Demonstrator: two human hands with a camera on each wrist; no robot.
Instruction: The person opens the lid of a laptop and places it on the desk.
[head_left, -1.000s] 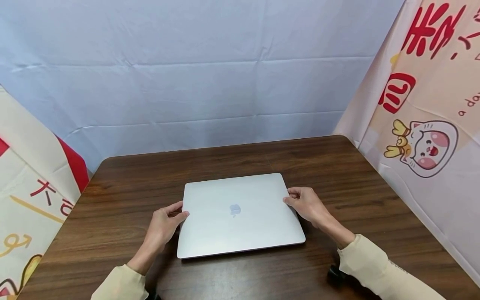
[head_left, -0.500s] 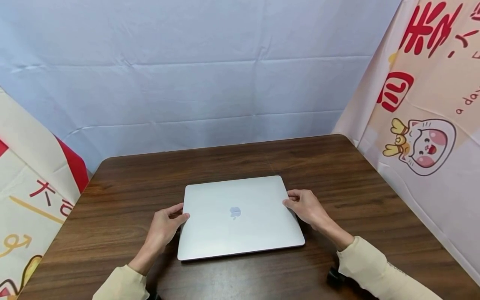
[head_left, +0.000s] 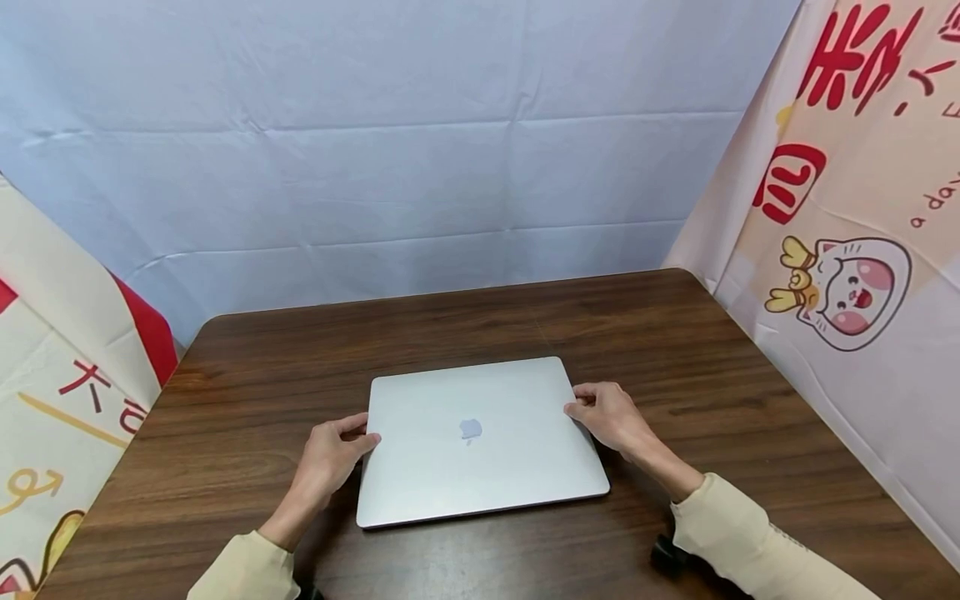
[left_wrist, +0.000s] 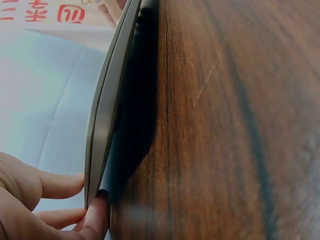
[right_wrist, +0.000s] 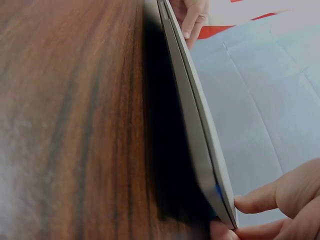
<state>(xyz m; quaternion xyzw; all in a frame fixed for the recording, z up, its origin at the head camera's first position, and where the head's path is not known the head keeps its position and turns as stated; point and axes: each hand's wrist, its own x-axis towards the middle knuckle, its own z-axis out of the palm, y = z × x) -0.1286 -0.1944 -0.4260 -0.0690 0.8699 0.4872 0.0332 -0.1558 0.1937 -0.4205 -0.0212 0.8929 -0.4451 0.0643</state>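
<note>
A: What is under inspection, and where?
B: One silver laptop [head_left: 480, 475], lying flat side up over the middle of the wooden table [head_left: 277, 367], nearer the person than the far edge

A: Condition of the case and its contents?
B: Closed. The lid [head_left: 420, 400] lies down along the base [left_wrist: 104, 120], a thin seam visible between them in both wrist views; the inside is hidden. An apple mark [head_left: 470, 429] sits near the centre of the lid

A: Left grip?
B: The left hand [head_left: 322, 460] pinches the left side edge, thumb on top, fingers beneath, parted only by the laptop's thickness

A: Right grip?
B: Equally narrow. The right hand [head_left: 615, 418] pinches the right side edge, thumb above and fingers below

A: Contact with the wood?
B: A dark band of shadow runs beside the underside in both wrist views; whether any part touches the table, I cannot tell

A: Surroundings?
B: A pale sheet [head_left: 375, 183] hangs behind the table. On the right, a printed cloth [head_left: 862, 400] carries red characters and a smiling cartoon face. Cream sleeves [head_left: 738, 529] cover both forearms
</note>
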